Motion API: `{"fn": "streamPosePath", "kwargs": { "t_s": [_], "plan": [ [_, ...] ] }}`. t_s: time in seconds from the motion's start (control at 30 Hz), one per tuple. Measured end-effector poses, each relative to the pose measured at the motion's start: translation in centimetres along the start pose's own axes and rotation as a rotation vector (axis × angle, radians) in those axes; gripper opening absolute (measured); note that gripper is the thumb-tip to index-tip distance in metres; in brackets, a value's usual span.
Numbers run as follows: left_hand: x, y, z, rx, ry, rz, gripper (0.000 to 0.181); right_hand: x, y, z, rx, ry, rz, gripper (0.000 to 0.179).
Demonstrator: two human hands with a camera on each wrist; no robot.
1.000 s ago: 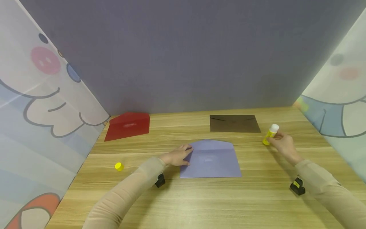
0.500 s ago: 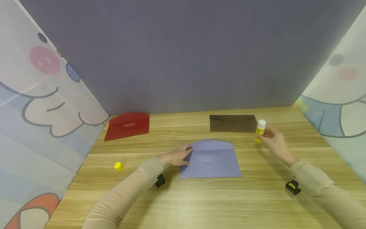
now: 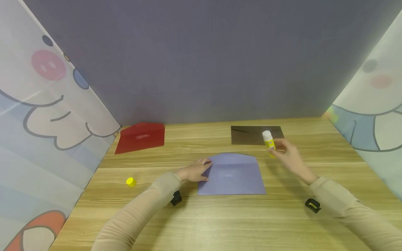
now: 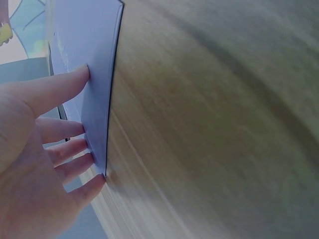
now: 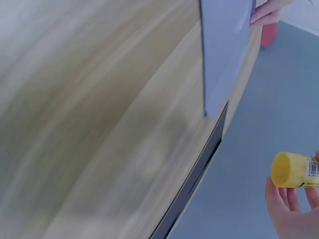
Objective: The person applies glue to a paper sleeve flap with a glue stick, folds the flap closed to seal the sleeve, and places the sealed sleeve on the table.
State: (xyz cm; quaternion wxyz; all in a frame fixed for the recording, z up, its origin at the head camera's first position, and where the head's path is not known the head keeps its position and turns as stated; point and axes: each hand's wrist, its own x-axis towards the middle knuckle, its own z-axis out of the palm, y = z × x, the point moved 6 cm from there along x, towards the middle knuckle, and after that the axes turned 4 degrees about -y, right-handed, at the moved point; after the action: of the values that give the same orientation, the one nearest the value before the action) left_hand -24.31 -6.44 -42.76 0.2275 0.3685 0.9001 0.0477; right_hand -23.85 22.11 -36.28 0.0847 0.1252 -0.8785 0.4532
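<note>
1 lilac paper env. (image 3: pixel 233 179) | L hand (image 3: pixel 194 172) splayed atop | R hand (image 3: pixel 289 157) grips cyl. tube (image 3: pixel 269 142)

A wooden table (image 3: pixel 220 223) is carrying a red envelope (image 3: pixel 142 138), a purple envelope (image 3: pixel 235 177), a brown envelope (image 3: pixel 246 137) and a yellow cap (image 3: pixel 131 182).

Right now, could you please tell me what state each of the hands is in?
Left hand: open, fingers touching the purple envelope.
Right hand: closed on the yellow glue stick.
</note>
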Motion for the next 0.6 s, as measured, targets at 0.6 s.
{"fn": "streamPosePath", "kwargs": {
  "t_s": [0.6],
  "plan": [
    [-0.2,0.1,-0.3,-0.024,0.007,0.0,0.066,0.4,-2.5,3.1,-0.046,-0.113,0.058,0.039]
  ]
}}
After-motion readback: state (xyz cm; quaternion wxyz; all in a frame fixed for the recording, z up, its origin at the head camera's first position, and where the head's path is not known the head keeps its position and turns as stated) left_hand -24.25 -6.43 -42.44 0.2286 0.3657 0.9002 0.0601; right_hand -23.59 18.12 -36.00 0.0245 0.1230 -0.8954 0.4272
